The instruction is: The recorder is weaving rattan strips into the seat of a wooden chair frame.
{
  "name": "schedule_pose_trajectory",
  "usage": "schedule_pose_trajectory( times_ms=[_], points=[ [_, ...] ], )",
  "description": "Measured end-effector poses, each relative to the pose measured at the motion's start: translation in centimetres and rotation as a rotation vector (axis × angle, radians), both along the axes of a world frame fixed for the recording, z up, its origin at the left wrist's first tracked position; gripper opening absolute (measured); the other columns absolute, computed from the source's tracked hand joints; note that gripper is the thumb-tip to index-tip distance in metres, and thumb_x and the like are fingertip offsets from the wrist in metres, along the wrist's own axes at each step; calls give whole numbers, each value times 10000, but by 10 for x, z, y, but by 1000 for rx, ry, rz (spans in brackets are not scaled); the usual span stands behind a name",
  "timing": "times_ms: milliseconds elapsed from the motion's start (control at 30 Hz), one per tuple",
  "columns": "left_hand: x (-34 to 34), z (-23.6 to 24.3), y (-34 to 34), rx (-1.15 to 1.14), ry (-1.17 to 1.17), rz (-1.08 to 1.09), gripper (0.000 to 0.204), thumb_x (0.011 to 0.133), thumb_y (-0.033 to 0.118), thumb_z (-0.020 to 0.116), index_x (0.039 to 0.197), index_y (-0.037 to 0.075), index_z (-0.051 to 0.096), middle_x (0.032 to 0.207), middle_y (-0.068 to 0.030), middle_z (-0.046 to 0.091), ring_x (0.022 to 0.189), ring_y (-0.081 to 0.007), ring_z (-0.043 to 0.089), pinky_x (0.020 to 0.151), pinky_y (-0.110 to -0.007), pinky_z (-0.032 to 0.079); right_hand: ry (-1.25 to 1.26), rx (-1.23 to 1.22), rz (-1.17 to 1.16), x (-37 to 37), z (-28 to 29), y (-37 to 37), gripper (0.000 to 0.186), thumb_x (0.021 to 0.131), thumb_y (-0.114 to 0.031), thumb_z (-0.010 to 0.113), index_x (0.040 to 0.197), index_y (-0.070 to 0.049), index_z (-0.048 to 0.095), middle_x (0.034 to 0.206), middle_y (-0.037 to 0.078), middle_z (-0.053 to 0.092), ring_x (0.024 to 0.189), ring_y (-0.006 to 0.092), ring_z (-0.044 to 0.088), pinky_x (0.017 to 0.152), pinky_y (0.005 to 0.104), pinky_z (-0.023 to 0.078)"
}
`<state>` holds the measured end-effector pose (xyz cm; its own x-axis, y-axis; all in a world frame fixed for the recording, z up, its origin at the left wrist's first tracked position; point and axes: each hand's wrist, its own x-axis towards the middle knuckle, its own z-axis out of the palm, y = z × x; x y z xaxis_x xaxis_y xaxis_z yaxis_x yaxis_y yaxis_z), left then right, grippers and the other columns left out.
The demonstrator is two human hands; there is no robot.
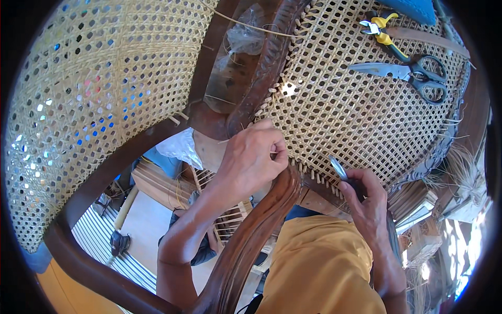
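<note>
the left hand (256,152) is clenched above the inner front corner of the woven cane seat (334,118), fingers curled in and thumb pressed to the forefinger; i cannot tell whether a strand is pinched there. the right hand (368,201) is closed around a metal tool (338,168), whose shiny tip points up and away over the near edge of the seat, while its other end is hidden in the palm. between the two hands, a row of short cane ends (320,177) sticks out along the near rim, and more stubs poke up along the seat's left edge

the curved wooden armrest (243,235) runs from below the left hand toward the lower edge of the view, beside the orange-yellow cloth (324,261) over the person's lap

farther out on the seat, at the right, lie scissors (426,78) with dark handles, and just beyond them pliers (384,39) with yellow and black grips. a flat brown strip (429,41) lies beside the pliers, near a blue object (418,8) at the top

to the left rises a second cane panel (110,78) in a dark wooden frame (112,157). between panel and seat lies a clear plastic bag (246,34), and a long loose strand (246,23) arcs across above it. loose pale fibres (468,175) hang at the far right
</note>
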<state>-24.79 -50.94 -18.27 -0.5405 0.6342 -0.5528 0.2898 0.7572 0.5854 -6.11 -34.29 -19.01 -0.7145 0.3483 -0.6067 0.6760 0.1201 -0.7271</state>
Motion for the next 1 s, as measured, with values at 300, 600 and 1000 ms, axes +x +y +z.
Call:
schedule_pose_trajectory(
  times_ms=[300,600,1000],
  points=[
    [2,0,4,-70,16,-18,83,749,87,703,787,19,676,766,-102,586,721,-232,617,658,-334,478,-140,-110,-13,-8,4,1,136,854,-109,659,940,-20,602,703,89,614,600,171,582,581,300,469],
    [-4,-2,3,-53,-113,30,107,761,103,708,764,7,661,759,-95,603,703,-244,620,654,-332,478,-81,-116,118,-21,6,-4,80,850,-63,637,883,7,618,673,57,610,567,81,521,532,253,429],
    [-1,1,4,-15,-24,-5,100,763,78,707,780,-7,658,760,-112,579,730,-263,613,652,-356,465,104,495,666,-63,25,-8,116,750,-35,614,795,-52,508,749,100,521,631,233,611,549,346,500]
  ],
)
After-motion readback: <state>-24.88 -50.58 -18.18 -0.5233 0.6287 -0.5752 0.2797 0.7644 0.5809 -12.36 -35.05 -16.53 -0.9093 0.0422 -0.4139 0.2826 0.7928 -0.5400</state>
